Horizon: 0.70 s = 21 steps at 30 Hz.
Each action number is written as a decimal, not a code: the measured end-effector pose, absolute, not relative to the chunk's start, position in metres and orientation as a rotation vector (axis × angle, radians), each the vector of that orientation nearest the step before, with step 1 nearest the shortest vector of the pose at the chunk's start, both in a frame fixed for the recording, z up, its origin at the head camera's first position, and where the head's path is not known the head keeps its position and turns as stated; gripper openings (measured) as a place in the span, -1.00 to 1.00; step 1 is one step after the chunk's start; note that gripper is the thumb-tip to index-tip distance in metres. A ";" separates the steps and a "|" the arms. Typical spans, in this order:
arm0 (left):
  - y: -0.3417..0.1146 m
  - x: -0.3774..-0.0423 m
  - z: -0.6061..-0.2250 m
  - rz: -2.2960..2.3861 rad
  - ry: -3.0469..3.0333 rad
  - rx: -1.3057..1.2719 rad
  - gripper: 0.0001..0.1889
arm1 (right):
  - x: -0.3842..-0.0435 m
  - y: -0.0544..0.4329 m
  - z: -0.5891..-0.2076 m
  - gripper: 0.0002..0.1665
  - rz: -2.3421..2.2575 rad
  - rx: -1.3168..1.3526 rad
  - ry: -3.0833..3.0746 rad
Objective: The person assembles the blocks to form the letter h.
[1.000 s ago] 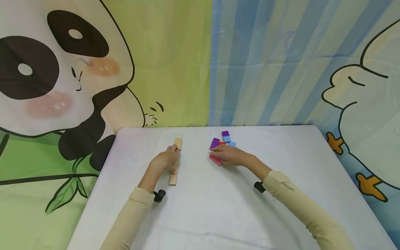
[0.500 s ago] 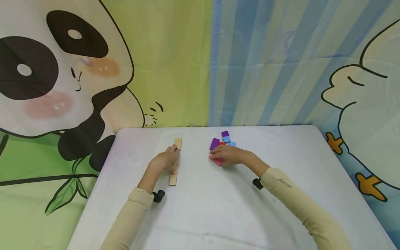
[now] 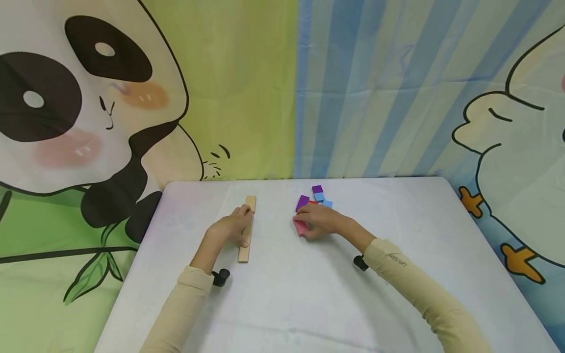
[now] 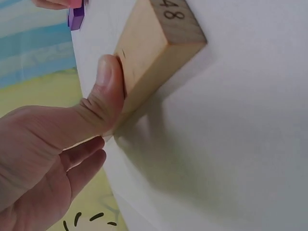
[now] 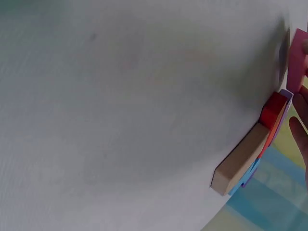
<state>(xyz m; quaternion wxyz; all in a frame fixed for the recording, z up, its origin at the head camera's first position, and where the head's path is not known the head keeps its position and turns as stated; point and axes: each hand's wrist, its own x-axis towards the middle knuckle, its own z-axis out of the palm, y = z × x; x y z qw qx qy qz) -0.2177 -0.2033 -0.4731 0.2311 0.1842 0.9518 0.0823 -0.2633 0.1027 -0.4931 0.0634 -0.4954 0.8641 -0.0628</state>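
Note:
My left hand grips a row of plain wooden blocks that runs toward the far edge, left of centre on the white table. In the left wrist view, the thumb lies along the side of a wooden block whose end carries the number 48. Between thumb and fingers, my right hand pinches a pink block, tilted in the head view. Close behind that hand sits a small group of blocks: a purple block, a red block and light blue blocks.
Another purple block lies at the far end of the group. A plain wooden block shows beside the red one in the right wrist view. The white table ends at a printed cloth backdrop.
My right hand has shifted a little to the left with the pink block, which has turned and tilted up. The left hand stays at the wooden row.

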 end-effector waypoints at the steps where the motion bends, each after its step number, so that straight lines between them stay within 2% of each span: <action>1: -0.205 -0.218 -0.474 0.246 2.607 0.508 0.09 | -0.263 0.100 -0.493 -0.39 -0.211 -1.487 2.628; 9: -0.215 -0.223 -0.483 0.367 2.561 0.489 0.15 | -0.270 0.069 -0.491 -0.39 -0.432 -1.281 2.679; 21: -0.219 -0.224 -0.483 0.413 2.536 0.516 0.14 | -0.308 -0.007 -0.484 -0.36 -0.585 -1.086 2.750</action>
